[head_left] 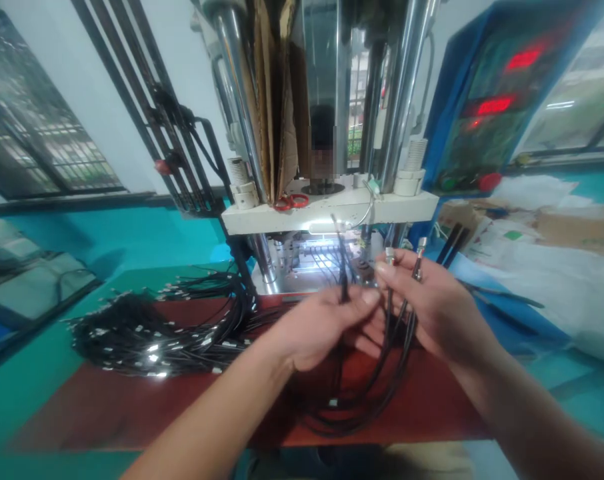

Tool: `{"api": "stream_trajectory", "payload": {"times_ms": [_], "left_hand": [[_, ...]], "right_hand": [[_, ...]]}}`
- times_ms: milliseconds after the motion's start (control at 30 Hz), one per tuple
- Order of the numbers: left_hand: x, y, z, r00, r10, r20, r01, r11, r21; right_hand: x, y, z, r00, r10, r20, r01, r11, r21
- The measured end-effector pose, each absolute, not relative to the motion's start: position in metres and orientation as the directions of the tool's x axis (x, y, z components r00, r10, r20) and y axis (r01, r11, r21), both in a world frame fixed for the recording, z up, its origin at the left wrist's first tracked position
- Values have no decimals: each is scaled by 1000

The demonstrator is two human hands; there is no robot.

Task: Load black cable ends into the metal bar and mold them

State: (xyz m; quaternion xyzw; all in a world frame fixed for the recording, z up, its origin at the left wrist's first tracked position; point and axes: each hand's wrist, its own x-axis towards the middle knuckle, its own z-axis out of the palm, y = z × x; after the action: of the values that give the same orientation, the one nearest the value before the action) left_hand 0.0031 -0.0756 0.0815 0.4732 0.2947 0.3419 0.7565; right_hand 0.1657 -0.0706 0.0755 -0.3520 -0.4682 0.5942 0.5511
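Black cables (399,373) loop down between my two hands above a red-brown work surface. My right hand (432,300) is closed on the cables just below their silvery metal end connectors (390,255), which point upward. Closed too, my left hand (339,320) pinches the black strands at their other end, where thin wire tips (336,227) stick up. The hands are close together, almost touching at the fingertips. To the left of them lies a large bundle of black cables (157,333) with many shiny ends.
Ahead stands a press machine with a white plate (397,208) and a lit metal bed (322,257). Red-handled scissors (291,202) rest on the plate. A blue control box (492,100) with red displays is at the right, above white plastic bags (557,280).
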Motion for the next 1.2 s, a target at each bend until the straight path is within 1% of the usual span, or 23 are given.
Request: {"api": "stream_trajectory", "payload": {"times_ms": [67, 167, 233, 300, 367, 467, 500, 567, 633, 700, 767, 867, 933, 1033, 1100, 1167, 1200], "left_hand": [[13, -82, 62, 670, 720, -179, -217, 421, 881], [19, -92, 37, 791, 581, -189, -195, 533, 823], [19, -99, 26, 812, 553, -189, -188, 554, 811], [16, -107, 19, 799, 567, -199, -197, 560, 805], [12, -115, 15, 786, 579, -219, -209, 582, 786], [7, -125, 13, 772, 567, -289, -204, 650, 732], [7, -127, 13, 750, 582, -316, -213, 664, 717], [10, -128, 10, 672, 655, -345, -272, 652, 708], [16, -127, 6, 594, 728, -343, -345, 616, 708], [22, -126, 2, 566, 748, -347, -371, 607, 703], [27, -125, -1, 567, 738, -365, -364, 622, 693], [34, -120, -2, 540, 742, -398, -378, 636, 673], [39, -114, -2, 524, 749, -407, -399, 637, 659], [44, -105, -3, 503, 770, -394, -423, 616, 664], [43, -102, -6, 469, 788, -399, -440, 600, 668], [39, -105, -10, 457, 781, -425, -453, 615, 645], [36, -108, -13, 460, 771, -441, -453, 631, 630]], "right_hand": [[168, -67, 70, -121, 986, 117, -320, 73, -944], [172, -62, 64, -53, 988, 148, -279, 127, -952], [174, -58, 60, 1, 990, 143, -258, 138, -956], [173, -56, 55, 14, 991, 133, -260, 132, -957], [169, -56, 48, -29, 993, 113, -257, 102, -961], [157, -62, 33, -122, 987, 100, -157, 81, -984], [152, -64, 28, -154, 982, 105, -107, 89, -990], [145, -65, 20, -200, 972, 120, -26, 117, -993], [144, -62, 15, -187, 971, 149, 13, 154, -988], [148, -55, 14, -145, 970, 196, 32, 202, -979], [154, -51, 14, -198, 958, 208, 98, 230, -968], [164, -54, 12, -332, 929, 166, 270, 262, -927], [168, -61, 9, -329, 925, 190, 348, 306, -886], [169, -70, 5, -296, 918, 265, 430, 376, -821], [170, -72, 6, -355, 890, 286, 455, 432, -779], [176, -63, 7, -434, 861, 266, 462, 467, -754], [181, -54, 8, -448, 858, 251, 496, 472, -729]]}}
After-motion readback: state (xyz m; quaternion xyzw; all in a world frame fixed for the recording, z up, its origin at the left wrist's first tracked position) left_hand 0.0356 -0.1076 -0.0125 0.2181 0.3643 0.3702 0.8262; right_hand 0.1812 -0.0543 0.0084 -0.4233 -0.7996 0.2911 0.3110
